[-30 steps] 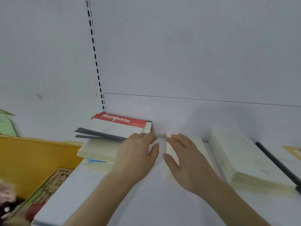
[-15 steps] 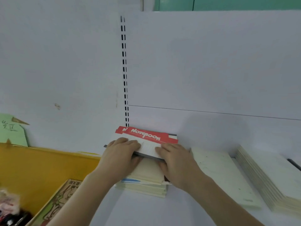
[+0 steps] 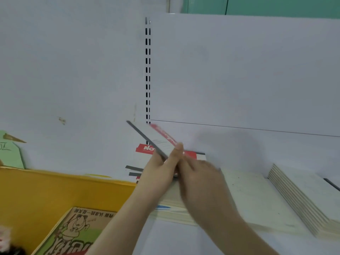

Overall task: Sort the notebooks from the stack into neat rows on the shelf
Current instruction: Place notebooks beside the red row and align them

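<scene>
A red-and-white notebook (image 3: 158,139) is tilted up on edge above the stack (image 3: 147,162), its dark spine pointing up-left. My left hand (image 3: 160,170) grips its lower end, thumb along the cover. My right hand (image 3: 200,173) is blurred and lies against the same lower end; its grasp is unclear. Another red-topped notebook (image 3: 145,148) lies flat on top of the stack, over cream notebooks (image 3: 173,208). The stack rests on the white shelf (image 3: 174,240).
Two rows of cream notebooks lie on the shelf to the right, a flat one (image 3: 253,196) and a fanned pile (image 3: 301,197). A yellow box (image 3: 55,190) at the left holds a cartoon-covered book (image 3: 77,232). A slotted upright (image 3: 147,70) runs up the white back panel.
The top red notebook lay flat under both hands; now it is lifted and tilted up off the stack. The camera view has shifted left and up.
</scene>
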Action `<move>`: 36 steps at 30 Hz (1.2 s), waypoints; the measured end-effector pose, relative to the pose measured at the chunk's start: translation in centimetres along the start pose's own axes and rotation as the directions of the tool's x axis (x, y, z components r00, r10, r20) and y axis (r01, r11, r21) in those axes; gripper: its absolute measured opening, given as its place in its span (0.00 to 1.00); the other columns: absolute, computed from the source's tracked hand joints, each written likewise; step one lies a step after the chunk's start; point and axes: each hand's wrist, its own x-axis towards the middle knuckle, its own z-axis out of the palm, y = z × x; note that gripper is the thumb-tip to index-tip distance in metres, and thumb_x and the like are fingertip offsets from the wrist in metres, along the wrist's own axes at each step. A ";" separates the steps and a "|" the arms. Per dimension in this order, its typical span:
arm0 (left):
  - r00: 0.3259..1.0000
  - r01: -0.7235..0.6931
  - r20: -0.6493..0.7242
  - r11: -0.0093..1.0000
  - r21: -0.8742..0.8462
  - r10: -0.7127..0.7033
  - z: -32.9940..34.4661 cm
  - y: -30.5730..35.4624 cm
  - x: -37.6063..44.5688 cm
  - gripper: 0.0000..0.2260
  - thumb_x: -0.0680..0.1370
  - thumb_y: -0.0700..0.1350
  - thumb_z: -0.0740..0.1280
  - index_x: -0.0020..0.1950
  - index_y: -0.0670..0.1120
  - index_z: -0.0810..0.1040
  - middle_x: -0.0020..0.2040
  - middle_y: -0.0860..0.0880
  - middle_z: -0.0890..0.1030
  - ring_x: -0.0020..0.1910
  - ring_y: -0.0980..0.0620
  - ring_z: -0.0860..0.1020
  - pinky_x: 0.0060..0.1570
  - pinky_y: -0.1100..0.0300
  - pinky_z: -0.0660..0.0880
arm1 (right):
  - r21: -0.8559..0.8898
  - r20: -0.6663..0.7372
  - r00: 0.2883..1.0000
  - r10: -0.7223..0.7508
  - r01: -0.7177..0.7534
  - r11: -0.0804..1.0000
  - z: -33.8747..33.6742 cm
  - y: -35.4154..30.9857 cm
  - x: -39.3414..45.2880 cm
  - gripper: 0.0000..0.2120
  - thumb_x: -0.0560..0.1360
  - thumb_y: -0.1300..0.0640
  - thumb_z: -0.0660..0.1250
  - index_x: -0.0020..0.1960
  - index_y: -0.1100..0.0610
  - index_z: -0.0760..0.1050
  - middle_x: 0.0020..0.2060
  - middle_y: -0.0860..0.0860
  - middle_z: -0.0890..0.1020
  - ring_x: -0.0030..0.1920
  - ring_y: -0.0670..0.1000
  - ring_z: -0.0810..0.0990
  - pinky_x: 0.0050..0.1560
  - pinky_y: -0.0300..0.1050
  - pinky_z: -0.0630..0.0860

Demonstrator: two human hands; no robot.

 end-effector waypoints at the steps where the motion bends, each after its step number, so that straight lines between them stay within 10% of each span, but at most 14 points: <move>1: 0.999 0.018 -0.050 0.998 -0.057 -0.021 0.2 0.0 -0.1 0.17 0.80 0.60 0.65 0.64 0.52 0.78 0.54 0.56 0.86 0.55 0.54 0.83 0.62 0.49 0.78 | 0.045 0.041 0.999 -0.019 0.017 0.999 0.4 -0.9 -0.6 0.19 0.74 0.53 0.57 0.62 0.54 0.75 0.51 0.49 0.83 0.46 0.52 0.82 0.48 0.45 0.77; 9: 0.977 0.048 -0.190 0.964 -0.263 -0.101 -4.4 1.3 0.3 0.08 0.84 0.45 0.63 0.61 0.52 0.78 0.50 0.50 0.87 0.50 0.46 0.86 0.50 0.43 0.83 | 0.079 0.380 0.923 0.061 -0.099 0.992 2.5 3.5 -0.4 0.30 0.80 0.45 0.58 0.78 0.53 0.55 0.77 0.50 0.60 0.77 0.53 0.57 0.75 0.48 0.55; 11: 0.980 0.072 -0.163 0.965 -0.250 -0.115 -5.2 1.2 0.1 0.08 0.83 0.44 0.64 0.62 0.51 0.78 0.50 0.49 0.87 0.50 0.45 0.86 0.50 0.44 0.83 | 0.081 0.433 0.901 0.010 -0.050 0.996 2.6 4.5 -0.1 0.25 0.80 0.44 0.57 0.75 0.49 0.62 0.72 0.46 0.67 0.72 0.50 0.64 0.61 0.42 0.60; 12: 0.978 0.076 -0.170 0.966 -0.248 -0.120 -5.5 1.2 0.0 0.08 0.83 0.44 0.64 0.61 0.51 0.78 0.49 0.49 0.87 0.50 0.45 0.86 0.48 0.46 0.83 | 0.082 0.440 0.898 -0.021 -0.017 0.997 2.6 4.8 0.0 0.21 0.81 0.46 0.56 0.72 0.49 0.66 0.68 0.45 0.71 0.68 0.50 0.69 0.69 0.58 0.65; 13: 0.975 0.074 -0.186 0.966 -0.247 -0.122 -5.7 1.2 -0.2 0.08 0.83 0.43 0.64 0.61 0.52 0.78 0.48 0.50 0.87 0.49 0.46 0.86 0.45 0.48 0.83 | 0.070 0.448 0.893 -0.036 0.005 0.998 2.5 5.1 0.0 0.19 0.81 0.47 0.55 0.70 0.48 0.69 0.65 0.45 0.74 0.66 0.51 0.72 0.68 0.44 0.65; 19: 0.951 -0.002 -0.300 0.971 -0.238 -0.072 -7.5 1.9 -0.8 0.12 0.83 0.42 0.64 0.65 0.52 0.75 0.54 0.47 0.84 0.53 0.44 0.83 0.44 0.48 0.81 | 0.000 0.384 0.923 0.008 -0.009 1.000 0.6 6.7 0.5 0.17 0.83 0.42 0.51 0.59 0.46 0.76 0.50 0.45 0.83 0.49 0.50 0.79 0.49 0.45 0.75; 26: 0.956 -0.015 -0.288 0.970 -0.244 -0.058 -7.9 2.0 -1.8 0.11 0.83 0.43 0.65 0.63 0.53 0.77 0.53 0.48 0.86 0.52 0.44 0.84 0.46 0.48 0.81 | 0.058 -0.083 0.990 0.118 -0.113 0.992 -1.2 7.9 0.9 0.21 0.83 0.43 0.51 0.55 0.52 0.79 0.29 0.43 0.78 0.24 0.44 0.71 0.25 0.36 0.69; 30: 0.979 0.032 -0.187 0.964 -0.266 -0.084 -4.2 1.7 -2.6 0.08 0.83 0.48 0.63 0.60 0.51 0.79 0.49 0.48 0.87 0.48 0.47 0.86 0.49 0.47 0.82 | 0.125 -0.284 0.959 -0.009 0.046 0.991 -0.9 3.3 0.4 0.12 0.78 0.53 0.63 0.55 0.56 0.83 0.44 0.50 0.86 0.42 0.52 0.83 0.42 0.47 0.80; 36: 0.991 -0.012 -0.133 0.958 -0.288 -0.028 -0.9 0.7 -3.5 0.10 0.83 0.50 0.64 0.62 0.51 0.79 0.52 0.50 0.87 0.52 0.50 0.86 0.53 0.50 0.80 | 0.185 -0.013 0.995 -0.102 0.102 0.977 0.8 -2.4 -2.2 0.21 0.82 0.47 0.56 0.70 0.53 0.73 0.65 0.50 0.78 0.67 0.50 0.75 0.68 0.48 0.72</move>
